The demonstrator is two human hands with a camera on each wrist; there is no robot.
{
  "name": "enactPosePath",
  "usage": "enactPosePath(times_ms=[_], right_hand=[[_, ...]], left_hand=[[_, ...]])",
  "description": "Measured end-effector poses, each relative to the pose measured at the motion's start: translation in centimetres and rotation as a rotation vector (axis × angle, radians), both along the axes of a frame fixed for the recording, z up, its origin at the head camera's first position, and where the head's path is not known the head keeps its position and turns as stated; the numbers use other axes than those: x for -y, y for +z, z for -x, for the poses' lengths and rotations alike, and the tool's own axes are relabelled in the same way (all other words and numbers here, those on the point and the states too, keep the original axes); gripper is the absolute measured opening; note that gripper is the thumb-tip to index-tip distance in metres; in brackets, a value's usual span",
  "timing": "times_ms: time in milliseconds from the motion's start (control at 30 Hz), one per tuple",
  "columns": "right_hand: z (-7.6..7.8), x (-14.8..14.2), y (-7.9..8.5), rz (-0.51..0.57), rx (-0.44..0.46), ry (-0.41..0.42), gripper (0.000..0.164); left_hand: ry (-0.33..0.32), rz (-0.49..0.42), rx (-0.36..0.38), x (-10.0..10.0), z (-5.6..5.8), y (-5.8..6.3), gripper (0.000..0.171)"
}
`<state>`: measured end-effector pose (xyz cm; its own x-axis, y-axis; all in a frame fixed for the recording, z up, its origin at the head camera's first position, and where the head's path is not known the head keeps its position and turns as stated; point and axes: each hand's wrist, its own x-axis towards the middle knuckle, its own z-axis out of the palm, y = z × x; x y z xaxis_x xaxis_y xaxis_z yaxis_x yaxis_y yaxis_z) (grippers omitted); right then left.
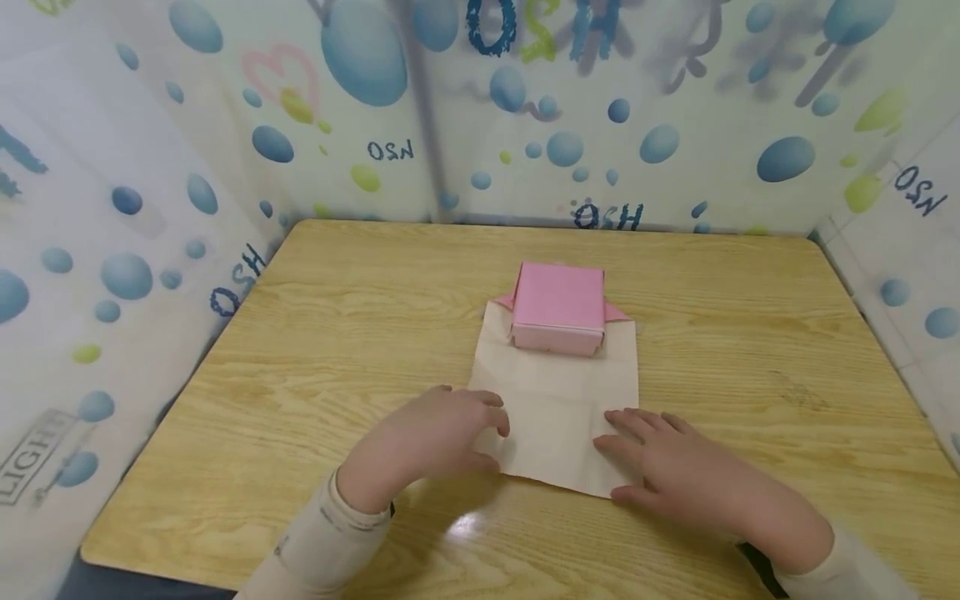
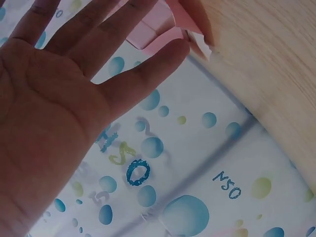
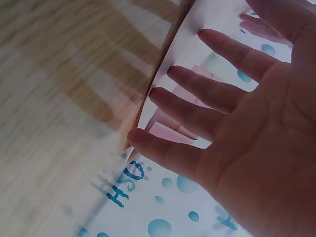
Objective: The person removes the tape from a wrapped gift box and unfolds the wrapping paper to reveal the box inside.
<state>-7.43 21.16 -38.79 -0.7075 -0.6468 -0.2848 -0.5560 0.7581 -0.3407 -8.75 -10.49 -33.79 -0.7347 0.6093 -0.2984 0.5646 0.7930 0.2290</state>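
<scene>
A pink square box (image 1: 558, 296) stands on the far end of a cream paper sheet (image 1: 558, 417), which lies flat on the table. Pink paper corners stick out on both sides of the box. My left hand (image 1: 442, 433) is at the sheet's near left edge, its fingers slightly bent and holding nothing. In the left wrist view that hand's palm shows with the fingers spread. At the sheet's near right edge, my right hand (image 1: 675, 471) rests its spread fingertips on the paper. The right wrist view shows those fingers (image 3: 187, 111) straight along the edge.
The wooden table (image 1: 337, 333) extends on all sides of the sheet. Behind it and to both sides are walls (image 1: 465, 150) covered with blue and green drop patterns and lettering. The table's far edge meets the back wall.
</scene>
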Motion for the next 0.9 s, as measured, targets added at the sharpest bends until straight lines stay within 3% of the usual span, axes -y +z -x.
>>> enactPosePath(times_ms=[100, 300, 400, 500, 567, 700, 800, 900], right_hand=[[-0.1, 0.0, -0.1, 0.003, -0.02, 0.008, 0.058], [0.5, -0.2, 0.5, 0.001, -0.119, 0.014, 0.051], [1.3, -0.3, 1.3, 0.007, -0.145, 0.0, 0.05], [2.5, -0.2, 2.4, 0.023, -0.146, -0.04, 0.052], [3.5, -0.1, 3.1, 0.041, -0.128, -0.079, 0.058], [5.5, 0.4, 3.9, 0.121, -0.048, -0.214, 0.073], [6.8, 0.9, 3.8, 0.224, 0.008, -0.31, 0.081], [7.9, 1.4, 3.4, 0.313, 0.072, -0.365, 0.087]], left_hand=[[0.042, 0.003, 0.045, -0.1, 0.0, -0.2, 0.04], [0.064, -0.001, 0.05, -0.2, 0.6, -0.5, 0.042], [0.056, -0.056, 0.04, -0.1, 1.5, -0.5, 0.04], [0.071, -0.173, 0.033, 0.0, 3.2, -0.2, 0.037], [0.105, -0.285, 0.017, 0.0, 4.5, -0.2, 0.037], [0.256, -0.469, 0.041, 0.1, 7.2, -0.7, 0.053], [0.367, -0.556, 0.15, -0.1, 8.7, -1.4, 0.072], [0.416, -0.599, 0.27, -0.5, 9.2, -2.2, 0.085]])
